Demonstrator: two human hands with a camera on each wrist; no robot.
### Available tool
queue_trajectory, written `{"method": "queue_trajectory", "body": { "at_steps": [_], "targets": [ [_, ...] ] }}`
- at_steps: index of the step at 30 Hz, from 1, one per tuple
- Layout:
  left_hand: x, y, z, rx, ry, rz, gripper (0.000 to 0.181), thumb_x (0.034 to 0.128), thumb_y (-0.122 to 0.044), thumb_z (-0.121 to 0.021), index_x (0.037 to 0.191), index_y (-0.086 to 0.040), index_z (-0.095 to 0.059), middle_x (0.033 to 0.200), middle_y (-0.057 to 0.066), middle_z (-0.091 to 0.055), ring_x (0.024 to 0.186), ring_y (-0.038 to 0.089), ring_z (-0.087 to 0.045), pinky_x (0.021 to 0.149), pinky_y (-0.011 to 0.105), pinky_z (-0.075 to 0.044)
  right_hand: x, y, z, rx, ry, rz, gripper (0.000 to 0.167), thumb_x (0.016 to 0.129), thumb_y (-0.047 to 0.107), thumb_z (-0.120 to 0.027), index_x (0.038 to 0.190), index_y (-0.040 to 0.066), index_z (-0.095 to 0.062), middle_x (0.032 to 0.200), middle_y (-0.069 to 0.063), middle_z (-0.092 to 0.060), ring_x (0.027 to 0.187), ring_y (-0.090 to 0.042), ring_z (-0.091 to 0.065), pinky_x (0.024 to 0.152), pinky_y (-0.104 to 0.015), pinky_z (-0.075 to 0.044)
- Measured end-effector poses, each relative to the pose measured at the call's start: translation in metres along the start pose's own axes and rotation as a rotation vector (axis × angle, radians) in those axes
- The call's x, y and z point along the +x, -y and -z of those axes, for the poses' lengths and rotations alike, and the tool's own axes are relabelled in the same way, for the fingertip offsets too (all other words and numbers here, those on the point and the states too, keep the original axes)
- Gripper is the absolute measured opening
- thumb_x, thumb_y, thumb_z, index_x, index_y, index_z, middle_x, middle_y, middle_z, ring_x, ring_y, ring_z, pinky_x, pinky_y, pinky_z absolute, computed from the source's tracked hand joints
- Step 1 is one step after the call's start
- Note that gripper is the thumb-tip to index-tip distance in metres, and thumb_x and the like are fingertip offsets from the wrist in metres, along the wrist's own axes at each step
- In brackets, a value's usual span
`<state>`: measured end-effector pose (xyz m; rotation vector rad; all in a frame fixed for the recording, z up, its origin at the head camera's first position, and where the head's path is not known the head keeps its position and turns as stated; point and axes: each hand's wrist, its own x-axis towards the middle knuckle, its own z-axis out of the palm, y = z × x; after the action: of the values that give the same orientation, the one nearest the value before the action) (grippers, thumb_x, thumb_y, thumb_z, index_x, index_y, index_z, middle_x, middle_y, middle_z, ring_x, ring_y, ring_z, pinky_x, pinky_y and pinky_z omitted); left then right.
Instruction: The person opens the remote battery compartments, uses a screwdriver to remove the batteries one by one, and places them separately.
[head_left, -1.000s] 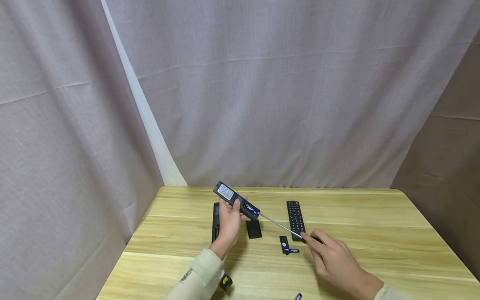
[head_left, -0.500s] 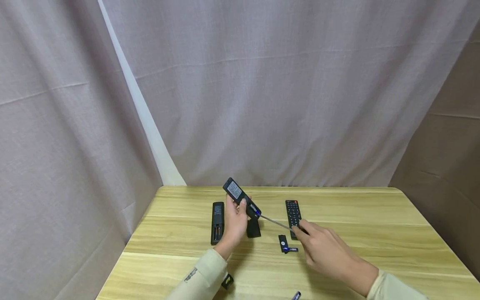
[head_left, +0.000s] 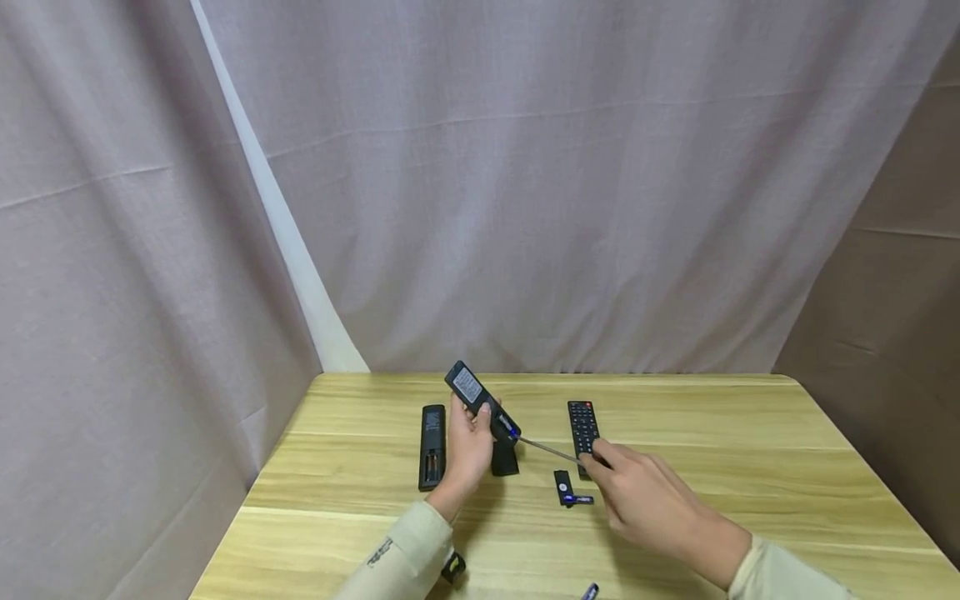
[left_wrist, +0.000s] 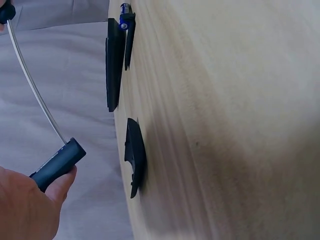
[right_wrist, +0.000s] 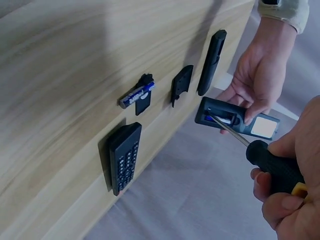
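My left hand (head_left: 467,454) grips a black remote control (head_left: 467,385), held above the table with its back showing. The battery compartment is uncovered, and a blue-and-silver battery (right_wrist: 222,119) lies in it. In my right hand (head_left: 652,504) is a screwdriver (right_wrist: 272,165) with a dark handle and a bit of yellow. Its thin metal shaft reaches into the compartment, the tip at the battery's end; whether it touches the battery I cannot tell. In the left wrist view, the left thumb presses along the held remote (left_wrist: 60,162).
On the wooden table (head_left: 337,533) lie a second remote (head_left: 432,442) with batteries exposed, a face-up remote (head_left: 582,421), a black cover (head_left: 505,462), a smaller cover (head_left: 562,483) under a battery (head_left: 581,500), another battery (head_left: 591,592), and a black-and-yellow object (head_left: 453,568).
The left hand has shifted right, and the held remote now slants more steeply. My right hand has moved left and slightly up with the screwdriver. The second remote has come into fuller view.
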<state>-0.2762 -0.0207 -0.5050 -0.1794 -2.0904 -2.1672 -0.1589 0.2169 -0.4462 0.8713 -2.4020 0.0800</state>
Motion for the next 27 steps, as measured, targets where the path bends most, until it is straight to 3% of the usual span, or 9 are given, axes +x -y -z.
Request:
{"method": "queue_trajectory", "body": {
  "at_steps": [7, 20, 27],
  "targets": [
    [-0.001, 0.003, 0.000, -0.022, 0.010, 0.033, 0.046, 0.1153, -0.012, -0.043, 0.159, -0.019, -0.034, 0.142, 0.026, -0.067, 0.130, 0.037, -0.069, 0.097, 0.046, -0.065, 0.002, 0.000, 0.003, 0.007, 0.025, 0.002, 0.038, 0.074, -0.003, -0.073, 0.111, 0.001, -0.079, 0.093, -0.001, -0.064, 0.070, -0.008, -0.060, 0.052, -0.021, -0.054],
    [0.003, 0.006, -0.002, -0.245, 0.009, 0.077, 0.045, 0.1150, -0.006, -0.038, 0.158, -0.009, -0.026, 0.143, 0.038, -0.059, 0.136, 0.051, -0.061, 0.100, 0.052, -0.064, -0.012, -0.002, -0.007, 0.032, -0.124, -0.015, 0.042, 0.072, -0.002, -0.069, 0.112, -0.001, -0.080, 0.094, -0.002, -0.066, 0.072, -0.006, -0.061, 0.054, -0.016, -0.055],
    [0.002, 0.006, -0.001, -0.238, 0.000, 0.090, 0.051, 0.1154, -0.007, -0.038, 0.164, -0.014, -0.021, 0.146, 0.035, -0.057, 0.138, 0.049, -0.060, 0.102, 0.051, -0.063, -0.018, -0.004, -0.013, 0.090, -0.141, -0.037, 0.039, 0.073, -0.005, -0.073, 0.111, -0.001, -0.081, 0.093, 0.000, -0.065, 0.069, 0.001, -0.054, 0.053, -0.008, -0.048]
  ]
}}
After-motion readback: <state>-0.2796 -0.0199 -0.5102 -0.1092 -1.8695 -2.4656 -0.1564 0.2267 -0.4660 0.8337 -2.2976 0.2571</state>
